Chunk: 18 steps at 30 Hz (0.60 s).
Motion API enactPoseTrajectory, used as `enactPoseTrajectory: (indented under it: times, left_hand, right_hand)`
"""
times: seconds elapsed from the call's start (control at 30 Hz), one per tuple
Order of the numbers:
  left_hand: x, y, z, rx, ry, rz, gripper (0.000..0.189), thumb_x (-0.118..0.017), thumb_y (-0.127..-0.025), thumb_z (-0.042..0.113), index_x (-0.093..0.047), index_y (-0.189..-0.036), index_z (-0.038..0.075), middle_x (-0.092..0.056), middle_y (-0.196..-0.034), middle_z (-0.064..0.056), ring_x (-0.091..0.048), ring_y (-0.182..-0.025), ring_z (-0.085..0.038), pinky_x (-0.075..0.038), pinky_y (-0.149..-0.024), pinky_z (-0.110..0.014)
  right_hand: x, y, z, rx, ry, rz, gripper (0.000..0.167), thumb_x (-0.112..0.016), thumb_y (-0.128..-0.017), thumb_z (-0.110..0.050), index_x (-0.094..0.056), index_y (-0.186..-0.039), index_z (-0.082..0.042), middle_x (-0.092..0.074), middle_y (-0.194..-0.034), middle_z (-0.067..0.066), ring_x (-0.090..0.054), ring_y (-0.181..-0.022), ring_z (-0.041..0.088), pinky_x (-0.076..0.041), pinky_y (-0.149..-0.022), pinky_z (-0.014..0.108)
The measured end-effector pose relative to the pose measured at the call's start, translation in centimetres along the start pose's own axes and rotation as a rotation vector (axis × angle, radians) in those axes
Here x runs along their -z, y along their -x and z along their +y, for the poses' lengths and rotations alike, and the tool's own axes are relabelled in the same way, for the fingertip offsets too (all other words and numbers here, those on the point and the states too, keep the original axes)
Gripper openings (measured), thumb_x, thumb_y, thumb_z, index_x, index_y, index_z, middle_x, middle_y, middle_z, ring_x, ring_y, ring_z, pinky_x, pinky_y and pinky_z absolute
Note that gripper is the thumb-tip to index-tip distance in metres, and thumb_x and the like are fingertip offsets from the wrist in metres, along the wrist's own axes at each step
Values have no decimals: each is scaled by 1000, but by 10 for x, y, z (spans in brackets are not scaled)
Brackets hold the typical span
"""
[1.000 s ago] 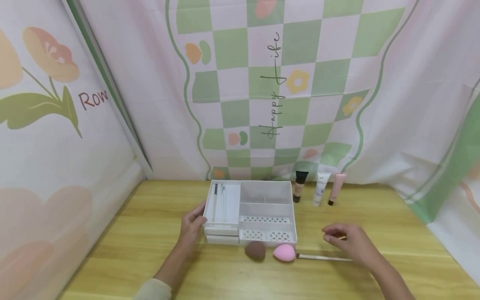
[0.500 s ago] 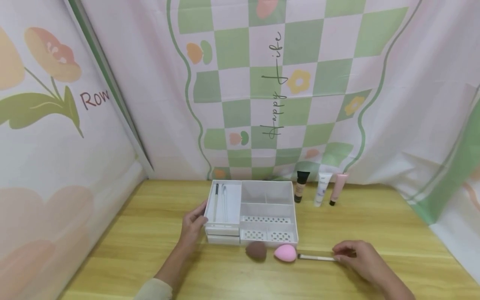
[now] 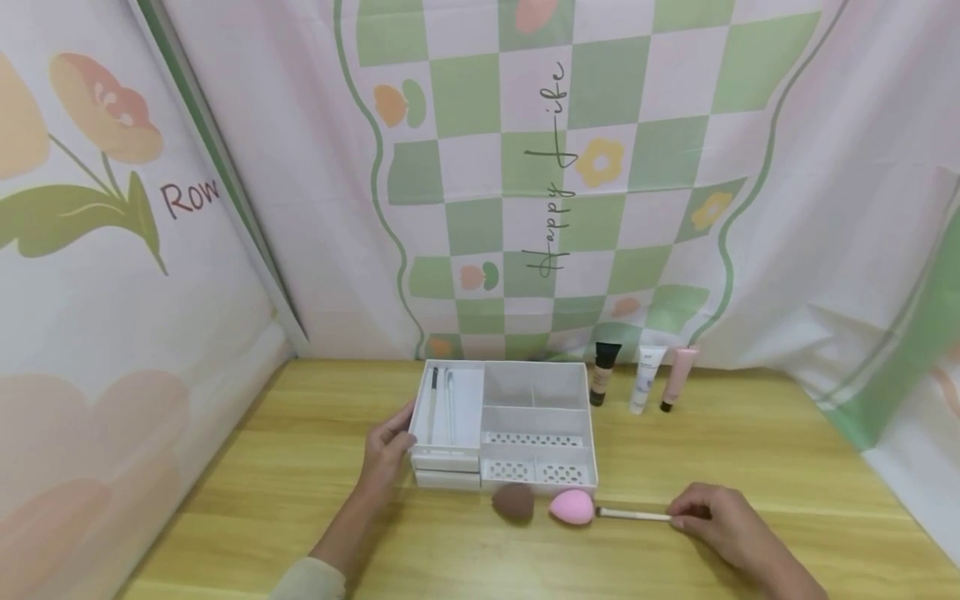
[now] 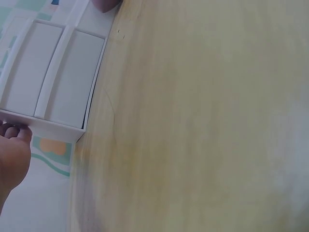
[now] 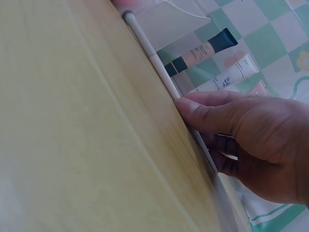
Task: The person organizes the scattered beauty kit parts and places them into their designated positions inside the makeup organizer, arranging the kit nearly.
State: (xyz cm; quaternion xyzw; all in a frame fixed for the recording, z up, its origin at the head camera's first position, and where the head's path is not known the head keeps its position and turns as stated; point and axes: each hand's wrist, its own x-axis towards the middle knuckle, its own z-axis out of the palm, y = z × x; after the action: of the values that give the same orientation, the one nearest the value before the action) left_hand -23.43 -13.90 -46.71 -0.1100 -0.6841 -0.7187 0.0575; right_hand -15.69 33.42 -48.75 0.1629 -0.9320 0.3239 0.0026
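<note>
My right hand pinches the handle end of a slim white makeup brush between thumb and fingertips. In the right wrist view the brush lies along the table, its dark bristles pointing away from the hand. Against the left side of a white makeup organizer rests my left hand; the left wrist view shows its fingertips at the side wall beside two drawers. A pink makeup sponge sits by the bristle end, and a brown sponge is left of it, before the organizer.
Two thin brushes lie in the organizer's top left tray. Right of it stand a black-capped foundation tube, a white tube and a pink tube. A patterned curtain hangs behind the wooden table.
My right hand has come down and toward me onto the brush handle and now pinches it. The left hand stays at the organizer's side.
</note>
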Motion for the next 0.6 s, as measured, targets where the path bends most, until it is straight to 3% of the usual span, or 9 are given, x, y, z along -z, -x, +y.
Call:
enactPoseTrajectory:
  times: [0.23,0.6]
  left_hand:
    - [0,1,0,-14,13,1,61,-46,-86,-4,-43,-147,-9,-42,-156,-24,-40,-147,-43,-47,-107,-16]
    - [0,1,1,-2,15,6,61,-46,-87,-3,-43,-147,-8,-43,-156,-23,-40,-147,-42,-45,-109,-18]
  right_hand:
    - [-6,0,6,116,-20,57,9,-76,-82,-5,-77,-87,-13,-73,-83,-8,-58,-79,-13,-55,-65,16]
    - [-5,-1,3,112,12,112,9,-78,-80,-4,-78,-85,-12,-70,-79,-11,-56,-76,-13,-55,-63,16]
